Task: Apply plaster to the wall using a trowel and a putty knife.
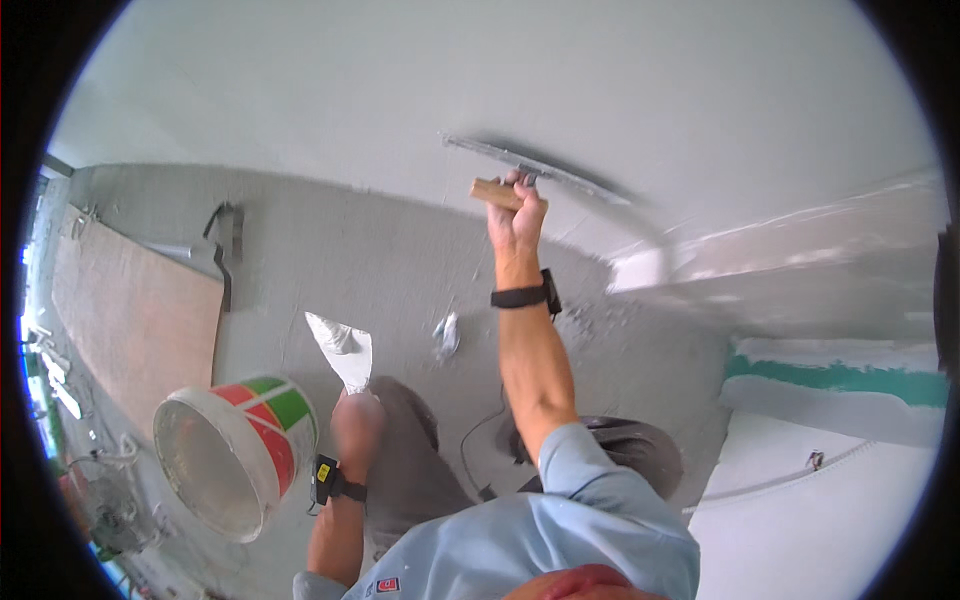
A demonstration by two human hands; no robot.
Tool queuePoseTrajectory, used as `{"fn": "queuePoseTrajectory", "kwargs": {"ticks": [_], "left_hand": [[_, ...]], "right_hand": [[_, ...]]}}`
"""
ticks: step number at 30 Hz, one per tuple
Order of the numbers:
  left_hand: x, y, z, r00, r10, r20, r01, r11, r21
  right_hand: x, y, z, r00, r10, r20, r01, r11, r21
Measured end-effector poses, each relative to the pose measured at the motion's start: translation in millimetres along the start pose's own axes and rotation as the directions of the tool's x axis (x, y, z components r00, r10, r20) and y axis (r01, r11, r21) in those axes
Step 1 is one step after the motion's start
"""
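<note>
My right hand (518, 220) is wrapped round the wooden handle of a plastering trowel (575, 183), arm stretched out ahead. The trowel's long thin blade lies along the pale, smooth wall (350, 100), seen nearly edge-on; whether its whole face touches cannot be made out. Lower and to the left, my left hand (357, 420) grips a wide putty knife (355, 372) in front of my left knee. A lump of white putty (335, 335) sits on its blade, which points up and away from me. That hand is somewhat blurred, and the knife's handle is hidden inside it.
A white bucket (285, 440) with red and green print stands tilted in view beside my left arm. Behind it lies a brownish board (135, 310). A crumpled scrap (449, 333) and debris dot the grey floor. At right, a ledge (800, 240) and green-banded wall (850, 378) appear.
</note>
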State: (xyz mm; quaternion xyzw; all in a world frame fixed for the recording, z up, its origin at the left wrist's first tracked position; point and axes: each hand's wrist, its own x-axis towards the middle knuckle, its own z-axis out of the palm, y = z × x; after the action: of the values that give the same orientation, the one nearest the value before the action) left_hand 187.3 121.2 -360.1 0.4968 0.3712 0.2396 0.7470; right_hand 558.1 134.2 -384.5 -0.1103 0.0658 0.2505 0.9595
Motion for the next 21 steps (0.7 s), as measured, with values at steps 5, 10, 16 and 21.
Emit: {"fn": "queuePoseTrajectory", "kwargs": {"ticks": [5,10,16,21], "left_hand": [[18.6,-12.9,-10.4,0.999,-0.016,0.037,0.019,0.996,-0.085],[-2.1,-4.9,-21.1,0.997,0.036,0.067,-0.031,0.997,-0.073],[-30.4,58.9,-8.1,0.997,0.044,0.063,-0.042,0.998,-0.039],[-27.3,138.9,6.8,0.948,0.300,0.105,-0.291,0.952,-0.094]], "right_hand": [[-20.7,-8.5,186.1,0.992,-0.064,0.104,0.063,0.998,0.016],[-18.6,-23.9,394.2,0.967,-0.114,0.230,0.112,0.994,0.021],[-63.3,-54.6,568.7,0.938,-0.148,0.313,0.172,0.984,-0.051],[-96.1,-90.3,600.5,0.726,-0.098,0.681,0.338,0.913,-0.229]]}}
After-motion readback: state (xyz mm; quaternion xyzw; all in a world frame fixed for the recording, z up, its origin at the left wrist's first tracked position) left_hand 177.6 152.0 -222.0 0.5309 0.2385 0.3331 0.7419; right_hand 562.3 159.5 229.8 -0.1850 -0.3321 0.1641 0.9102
